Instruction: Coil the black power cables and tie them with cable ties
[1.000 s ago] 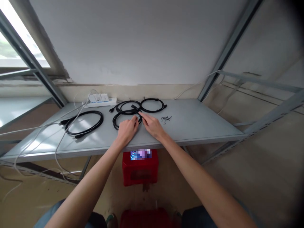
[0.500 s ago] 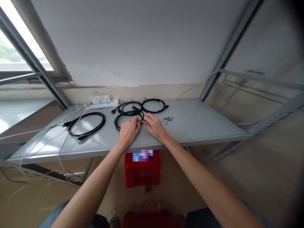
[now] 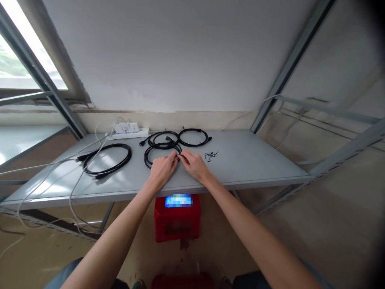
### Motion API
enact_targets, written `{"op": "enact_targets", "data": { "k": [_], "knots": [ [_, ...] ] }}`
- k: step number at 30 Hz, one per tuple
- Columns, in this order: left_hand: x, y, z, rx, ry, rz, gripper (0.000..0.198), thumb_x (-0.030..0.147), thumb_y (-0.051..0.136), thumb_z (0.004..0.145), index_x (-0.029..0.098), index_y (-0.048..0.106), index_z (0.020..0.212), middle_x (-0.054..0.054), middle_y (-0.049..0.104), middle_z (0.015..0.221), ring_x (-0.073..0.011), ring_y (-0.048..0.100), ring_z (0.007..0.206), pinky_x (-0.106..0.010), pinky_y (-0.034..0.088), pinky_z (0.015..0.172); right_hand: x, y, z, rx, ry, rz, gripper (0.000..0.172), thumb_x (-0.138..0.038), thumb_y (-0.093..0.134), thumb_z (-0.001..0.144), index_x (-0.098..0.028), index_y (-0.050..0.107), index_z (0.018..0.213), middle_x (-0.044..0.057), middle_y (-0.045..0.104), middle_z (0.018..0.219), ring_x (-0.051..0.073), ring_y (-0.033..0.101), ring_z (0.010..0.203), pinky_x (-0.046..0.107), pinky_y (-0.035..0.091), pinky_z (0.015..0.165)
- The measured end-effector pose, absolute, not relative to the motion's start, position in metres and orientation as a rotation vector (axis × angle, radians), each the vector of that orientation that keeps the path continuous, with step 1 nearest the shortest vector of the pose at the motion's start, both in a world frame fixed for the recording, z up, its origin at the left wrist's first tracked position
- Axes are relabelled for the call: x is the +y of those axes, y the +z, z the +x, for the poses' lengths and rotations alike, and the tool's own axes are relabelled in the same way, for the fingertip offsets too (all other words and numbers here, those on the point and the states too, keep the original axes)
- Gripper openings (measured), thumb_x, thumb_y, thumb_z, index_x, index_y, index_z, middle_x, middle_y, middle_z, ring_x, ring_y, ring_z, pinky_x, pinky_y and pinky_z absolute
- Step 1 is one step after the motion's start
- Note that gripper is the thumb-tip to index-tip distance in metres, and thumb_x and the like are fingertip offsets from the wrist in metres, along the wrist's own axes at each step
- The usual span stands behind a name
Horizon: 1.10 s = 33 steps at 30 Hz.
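My left hand (image 3: 164,167) rests at the near right side of a coiled black cable (image 3: 147,157), its thumb and fingers pinched together. Close against it, my right hand (image 3: 193,162) is closed too, fingertips meeting the left ones at the coil's edge. A thin dark strip, which looks like a twist tie, shows between the fingertips; most of it is hidden. To the right of my right hand lie several loose black twist ties (image 3: 211,155). Behind the held coil and overlapping it is another black cable coil (image 3: 165,132).
One more black coil (image 3: 195,137) lies at the back; another coil (image 3: 107,158) sits left. A white power strip (image 3: 129,132) with adapters stands by the wall. White cords (image 3: 72,192) hang over the left edge. Below the grey shelf (image 3: 255,160) is a red stool (image 3: 177,224).
The view has shifted slightly. My hands remain at the same spot on the coil, and the right fingers have drawn closer to the left ones.
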<state>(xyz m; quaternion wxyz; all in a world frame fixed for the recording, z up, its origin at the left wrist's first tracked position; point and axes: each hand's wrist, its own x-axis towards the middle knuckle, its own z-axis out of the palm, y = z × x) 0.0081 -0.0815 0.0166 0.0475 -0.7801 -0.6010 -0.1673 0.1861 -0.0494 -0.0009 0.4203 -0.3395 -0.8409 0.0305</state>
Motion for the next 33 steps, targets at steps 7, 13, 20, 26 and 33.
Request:
{"op": "enact_targets", "data": {
  "k": [7,13,20,26,33],
  "knots": [
    [-0.0817,0.0147,0.007,-1.822,-0.474,-2.383,0.038,0.041,0.028,0.109,0.025,0.058,0.127,-0.01,0.078,0.093,-0.0278,0.074,0.086,-0.031,0.043,0.074,-0.0501,0.0006,0.1866,-2.092,0.109,-0.815,0.026,-0.034,0.041,0.11,-0.023,0.065,0.114,0.008,0.065,0.103,0.021,0.064,0.091,0.032,0.051,0.084],
    [-0.0853,0.0172,0.0085,-1.802,-0.427,-2.385,0.034,0.038,0.029,0.109,0.026,0.058,0.124,-0.01,0.078,0.094,-0.0272,0.074,0.087,-0.031,0.044,0.074,-0.0499,-0.0031,0.1861,-2.041,0.106,-0.762,0.029,-0.033,0.044,0.109,-0.024,0.07,0.108,0.008,0.066,0.099,0.021,0.065,0.088,0.031,0.053,0.084],
    [-0.0811,0.0126,0.0096,-1.818,-0.56,-2.442,0.043,0.053,0.042,0.105,0.021,0.046,0.135,-0.008,0.077,0.091,-0.0289,0.076,0.09,-0.03,0.047,0.074,-0.0445,-0.0069,0.187,-2.02,0.073,-0.89,0.029,-0.032,0.044,0.107,-0.022,0.069,0.096,0.005,0.068,0.083,0.02,0.062,0.074,0.03,0.047,0.072],
    [-0.0802,0.0108,0.0092,-1.789,-0.605,-2.529,0.046,0.044,0.048,0.104,0.022,0.038,0.143,-0.01,0.078,0.1,-0.0293,0.076,0.096,-0.031,0.049,0.078,-0.0442,-0.0056,0.1875,-2.064,0.031,-0.999,0.025,-0.031,0.044,0.107,-0.023,0.062,0.092,0.002,0.065,0.076,0.018,0.058,0.067,0.028,0.04,0.065],
    [-0.0774,0.0114,0.0081,-1.785,-0.512,-2.506,0.031,0.039,0.044,0.105,0.02,0.054,0.128,-0.012,0.077,0.098,-0.0305,0.075,0.094,-0.032,0.047,0.074,-0.0488,-0.0007,0.1845,-2.217,0.008,-1.039,0.02,-0.023,0.046,0.105,-0.023,0.059,0.09,0.002,0.065,0.078,0.017,0.058,0.066,0.027,0.033,0.063]
  ]
}}
